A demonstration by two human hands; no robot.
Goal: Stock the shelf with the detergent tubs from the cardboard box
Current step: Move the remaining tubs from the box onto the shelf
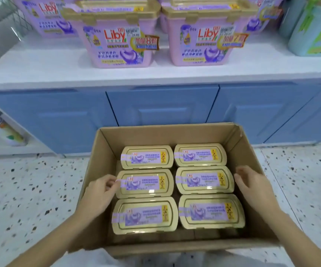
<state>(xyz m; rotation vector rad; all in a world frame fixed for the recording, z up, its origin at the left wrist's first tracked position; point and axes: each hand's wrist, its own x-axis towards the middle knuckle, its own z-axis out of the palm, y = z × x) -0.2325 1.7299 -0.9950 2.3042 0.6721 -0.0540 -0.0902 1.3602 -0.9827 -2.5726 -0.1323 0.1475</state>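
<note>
An open cardboard box (105, 149) stands on the floor in front of me. Several detergent tubs with gold lids lie in it in two columns, among them a middle-left tub (145, 183) and a middle-right tub (204, 180). My left hand (100, 191) reaches into the box and its fingertips touch the left end of the middle-left tub. My right hand (252, 185) hovers with fingers apart just right of the middle-right tub, holding nothing. On the white shelf (59, 64) above stand pink tubs, two in front (117, 39) (207, 37).
Blue cabinet doors (161, 105) run under the shelf. Teal containers (313, 29) stand at the shelf's right end. A white bottle (3, 128) lies on a low shelf at the left. The floor (21, 189) is speckled terrazzo.
</note>
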